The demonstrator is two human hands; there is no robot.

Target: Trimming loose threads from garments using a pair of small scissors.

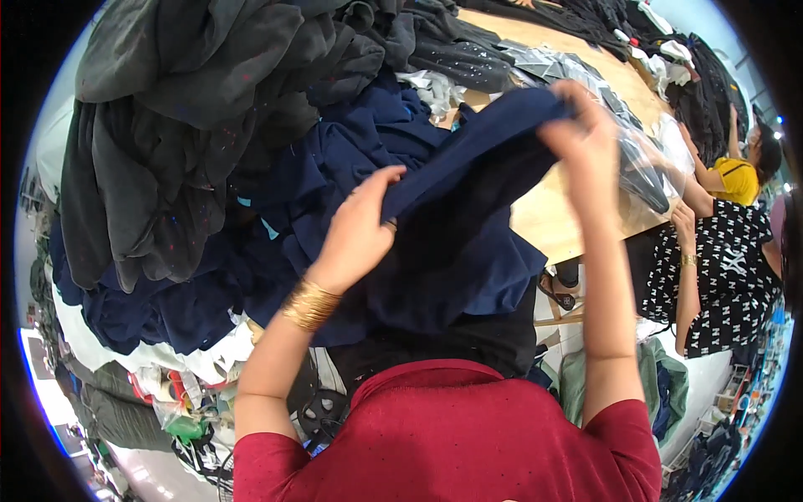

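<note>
1. The left hand (360, 230) is closed on one edge of a dark blue cloth (468, 243), near the middle of the view.
2. The right hand (581, 125) pinches the other edge, up at 1 o'clock.
3. The cloth hangs stretched between both hands, above a wooden table (552, 217).
4. A big pile of dark clothes (209, 125) sits at 10 o'clock.
5. Another person (728, 251) stands at 3 o'clock.

Garment (468, 217) lies on table (552, 217), clothes heap (201, 125) to its left.
</note>
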